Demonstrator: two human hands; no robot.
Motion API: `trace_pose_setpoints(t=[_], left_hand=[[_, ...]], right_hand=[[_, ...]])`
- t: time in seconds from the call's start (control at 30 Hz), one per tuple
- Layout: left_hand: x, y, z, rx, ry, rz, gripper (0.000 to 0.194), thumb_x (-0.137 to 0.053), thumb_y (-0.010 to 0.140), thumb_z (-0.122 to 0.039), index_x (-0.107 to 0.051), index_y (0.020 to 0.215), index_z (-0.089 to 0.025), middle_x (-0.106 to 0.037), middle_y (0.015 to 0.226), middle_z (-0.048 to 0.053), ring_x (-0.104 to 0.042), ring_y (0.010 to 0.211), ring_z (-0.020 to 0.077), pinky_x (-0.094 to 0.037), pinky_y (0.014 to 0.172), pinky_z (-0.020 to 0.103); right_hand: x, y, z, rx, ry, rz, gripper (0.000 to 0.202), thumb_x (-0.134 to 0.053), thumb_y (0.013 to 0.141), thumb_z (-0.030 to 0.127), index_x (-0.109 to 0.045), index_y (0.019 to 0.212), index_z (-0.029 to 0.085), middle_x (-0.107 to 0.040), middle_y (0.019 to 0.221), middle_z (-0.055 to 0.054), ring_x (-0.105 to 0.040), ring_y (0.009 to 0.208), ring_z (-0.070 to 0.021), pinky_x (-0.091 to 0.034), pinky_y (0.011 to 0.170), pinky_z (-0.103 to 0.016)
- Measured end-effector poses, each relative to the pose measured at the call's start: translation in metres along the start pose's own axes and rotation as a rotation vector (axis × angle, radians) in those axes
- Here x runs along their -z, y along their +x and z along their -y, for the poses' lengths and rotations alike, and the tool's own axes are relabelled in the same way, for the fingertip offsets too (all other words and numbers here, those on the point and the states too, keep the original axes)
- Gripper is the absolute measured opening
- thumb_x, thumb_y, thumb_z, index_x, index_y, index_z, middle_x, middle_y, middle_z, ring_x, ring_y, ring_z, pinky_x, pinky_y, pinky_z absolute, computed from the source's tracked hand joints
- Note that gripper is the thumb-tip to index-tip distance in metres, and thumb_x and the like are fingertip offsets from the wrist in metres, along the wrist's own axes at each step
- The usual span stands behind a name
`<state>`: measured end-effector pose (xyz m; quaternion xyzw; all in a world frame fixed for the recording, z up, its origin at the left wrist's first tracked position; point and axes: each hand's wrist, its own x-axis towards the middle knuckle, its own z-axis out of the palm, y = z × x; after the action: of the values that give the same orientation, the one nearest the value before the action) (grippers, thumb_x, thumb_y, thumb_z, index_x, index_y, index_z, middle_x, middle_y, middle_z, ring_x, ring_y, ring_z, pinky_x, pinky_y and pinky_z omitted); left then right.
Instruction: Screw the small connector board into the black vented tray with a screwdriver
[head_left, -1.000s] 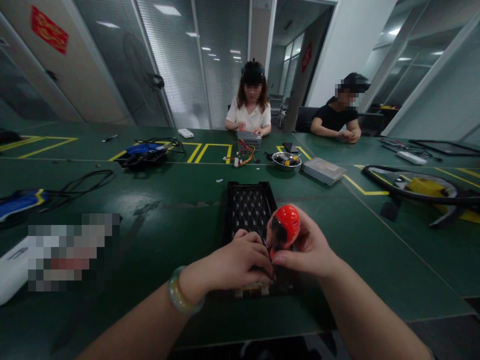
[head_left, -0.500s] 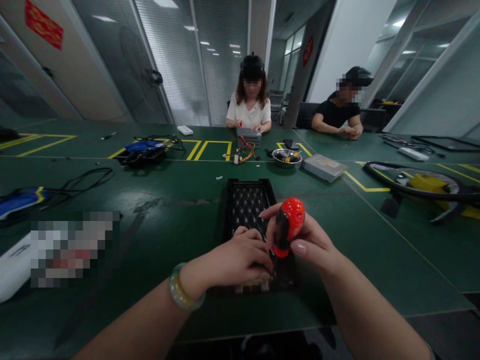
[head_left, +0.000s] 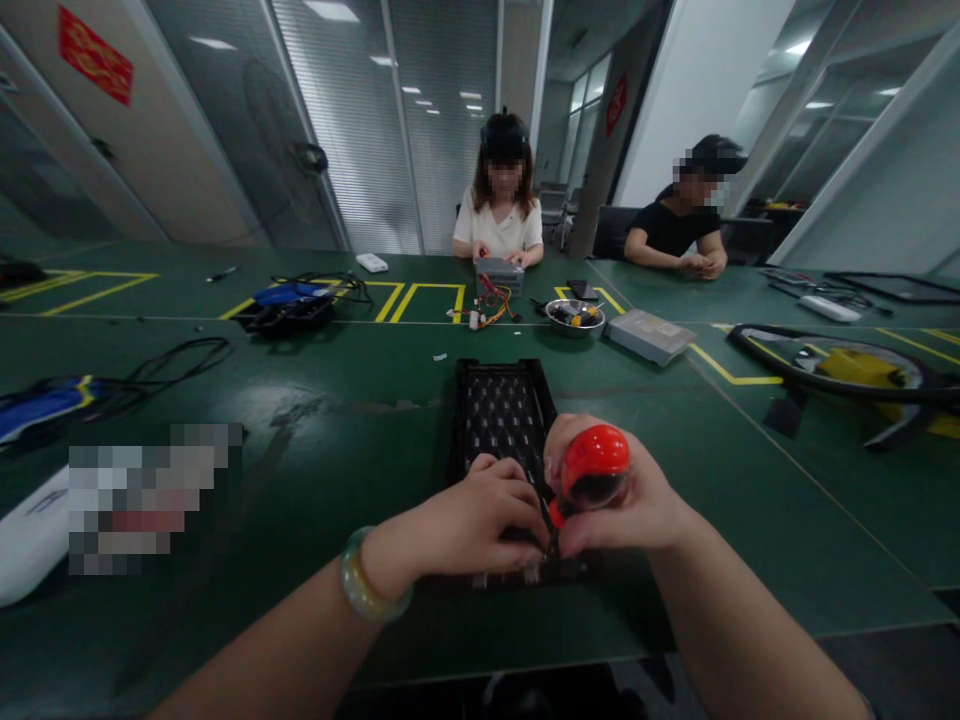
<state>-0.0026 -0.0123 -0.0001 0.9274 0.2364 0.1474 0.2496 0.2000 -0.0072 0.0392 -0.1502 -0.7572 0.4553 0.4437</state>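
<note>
A red and black screwdriver handle (head_left: 596,462) is gripped by my right hand (head_left: 637,500), above the right side of a black tray-like casing (head_left: 501,410) with rows of small metallic pieces. My left hand (head_left: 487,520) rests over the casing's near part, fingers curled down toward the tool's lower end; what they pinch, if anything, is hidden. A jade-like bangle (head_left: 367,580) circles my left wrist. The screwdriver's tip is hidden between the hands.
Beyond the casing are a metal bowl (head_left: 574,318) of small parts, a grey box (head_left: 651,336) and a wired metal unit (head_left: 499,275) before a seated person. Another person sits at the right. A blue cabled tool (head_left: 45,405) and white object (head_left: 45,530) lie left.
My right hand has turned and closed further around the screwdriver, whose handle has tilted to the right and dropped slightly. My left hand has stayed nearly in place.
</note>
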Motion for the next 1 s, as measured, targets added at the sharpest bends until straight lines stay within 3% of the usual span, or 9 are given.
trace_pose_setpoints(t=[0.1,0.27,0.4,0.6,0.7,1.0], left_hand=[[0.000,0.000,0.001,-0.005,-0.005,0.001,0.011,-0.067,0.089,-0.035,-0.073,0.093,-0.027,-0.071,0.106,-0.002,-0.052,0.108,0.0209,-0.026,0.095,0.036],[-0.001,-0.001,0.002,-0.006,-0.034,-0.022,0.013,-0.069,0.087,-0.037,-0.074,0.092,-0.026,-0.070,0.099,-0.001,-0.052,0.103,0.0206,-0.026,0.093,0.036],[0.001,-0.001,0.002,0.012,-0.029,-0.005,0.014,-0.070,0.087,-0.038,-0.074,0.093,-0.027,-0.070,0.091,-0.002,-0.053,0.100,0.0200,-0.026,0.091,0.036],[0.016,-0.006,0.002,0.011,0.028,0.067,0.016,-0.064,0.091,-0.041,-0.076,0.096,-0.033,-0.070,0.102,-0.004,-0.050,0.104,0.0205,-0.024,0.090,0.037],[0.021,-0.008,0.002,-0.008,0.051,0.071,0.018,-0.061,0.092,-0.034,-0.076,0.102,-0.034,-0.070,0.104,-0.003,-0.050,0.103,0.0203,-0.025,0.090,0.036],[0.019,-0.008,0.000,-0.013,0.058,0.070,0.018,-0.063,0.091,-0.038,-0.077,0.101,-0.034,-0.071,0.101,-0.003,-0.051,0.101,0.0185,-0.026,0.092,0.035]], right_hand=[[-0.001,-0.002,-0.002,-0.037,0.068,0.010,0.047,-0.093,0.055,0.020,-0.060,0.089,0.019,-0.064,0.084,-0.001,-0.060,0.074,-0.0154,-0.050,0.063,-0.027],[-0.004,-0.007,-0.003,-0.161,0.329,0.096,0.050,-0.086,0.064,0.008,-0.053,0.100,0.021,-0.071,0.086,-0.001,-0.067,0.073,-0.0157,-0.055,0.065,-0.028],[-0.004,-0.007,-0.003,-0.140,0.291,0.104,0.053,-0.085,0.069,0.023,-0.057,0.113,0.019,-0.070,0.085,-0.003,-0.066,0.069,-0.0149,-0.053,0.061,-0.026],[0.000,-0.006,0.005,-0.111,0.140,0.102,0.038,-0.064,0.086,0.037,-0.061,0.118,0.017,-0.066,0.086,-0.008,-0.063,0.071,-0.0176,-0.052,0.062,-0.030],[0.001,-0.006,0.007,-0.104,0.107,0.111,0.035,-0.062,0.087,0.034,-0.061,0.117,0.017,-0.066,0.087,-0.008,-0.062,0.071,-0.0168,-0.051,0.062,-0.029],[0.003,-0.004,0.002,-0.041,0.116,0.113,0.034,-0.073,0.076,0.015,-0.062,0.109,0.013,-0.069,0.089,-0.008,-0.066,0.080,-0.0157,-0.055,0.071,-0.027]])
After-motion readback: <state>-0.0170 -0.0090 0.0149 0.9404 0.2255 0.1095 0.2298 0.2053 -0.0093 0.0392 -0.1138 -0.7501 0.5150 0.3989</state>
